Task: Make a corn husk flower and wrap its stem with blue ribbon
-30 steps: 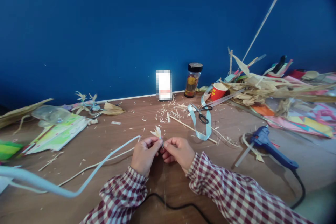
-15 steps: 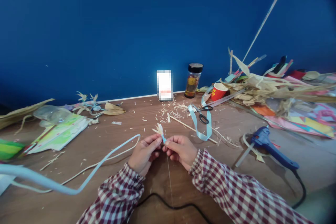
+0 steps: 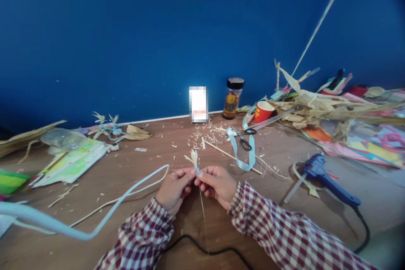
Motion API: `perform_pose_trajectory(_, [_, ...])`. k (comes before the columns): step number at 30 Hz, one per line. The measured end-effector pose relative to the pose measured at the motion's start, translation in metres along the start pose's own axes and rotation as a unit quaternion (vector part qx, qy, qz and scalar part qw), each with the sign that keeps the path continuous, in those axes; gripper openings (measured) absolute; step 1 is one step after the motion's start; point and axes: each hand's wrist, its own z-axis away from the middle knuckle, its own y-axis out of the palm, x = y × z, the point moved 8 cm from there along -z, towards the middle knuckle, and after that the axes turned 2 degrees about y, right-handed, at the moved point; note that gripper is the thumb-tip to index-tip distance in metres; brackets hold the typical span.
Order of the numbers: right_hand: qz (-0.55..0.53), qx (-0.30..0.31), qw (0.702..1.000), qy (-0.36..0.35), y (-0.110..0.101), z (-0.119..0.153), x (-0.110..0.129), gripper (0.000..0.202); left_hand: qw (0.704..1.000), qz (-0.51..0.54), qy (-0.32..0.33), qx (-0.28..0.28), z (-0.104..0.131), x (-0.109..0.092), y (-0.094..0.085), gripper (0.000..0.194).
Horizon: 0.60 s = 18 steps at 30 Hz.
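A small pale flower-like piece point(image 3: 193, 157) with a light blue wrapped base stands upright between my fingertips, low in the centre of the view. My left hand point(image 3: 177, 187) pinches its base from the left. From the right, my right hand point(image 3: 217, 183) pinches the same blue base, and the two hands nearly touch. A thin pale strand point(image 3: 203, 211) hangs down from under my fingers toward the black cable. The lower ends of the flower piece are hidden by my fingers.
Black-handled scissors point(image 3: 245, 143) lie by a blue ribbon point(image 3: 234, 152) and pale scraps. A blue glue gun point(image 3: 332, 183) lies right. Behind are a jar point(image 3: 232, 100) and red cup point(image 3: 263, 112). Dry husks point(image 3: 316, 103) pile at right; a blue-white band point(image 3: 107, 215) arches at left.
The flower piece has turned slightly more upright between my fingers, and its petals show more spread. The thin strand below has shifted a little. Both hands keep their pinch.
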Motion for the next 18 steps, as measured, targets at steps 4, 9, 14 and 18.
perform_pose_trajectory(4, [0.0, 0.0, 1.0, -0.002, 0.0002, -0.0001, 0.0007, 0.026, 0.999, -0.021, 0.02, -0.027, 0.0013, -0.0028, -0.0025, 0.028])
perform_pose_trajectory(9, [0.0, 0.005, 1.0, -0.007, 0.0006, -0.0001, 0.0012, 0.025, 0.999, -0.021, 0.004, 0.03, 0.003, -0.0056, 0.0055, 0.025])
perform_pose_trajectory(14, [0.004, 0.008, 1.0, -0.007, 0.0018, -0.0002, -0.0001, 0.024, 0.999, -0.012, -0.003, 0.034, 0.0018, -0.0048, 0.004, 0.024])
perform_pose_trajectory(18, [0.005, 0.006, 1.0, -0.004, 0.0025, 0.0007, -0.0006, 0.026, 0.999, 0.006, 0.002, 0.042, 0.001, -0.0039, 0.0062, 0.024])
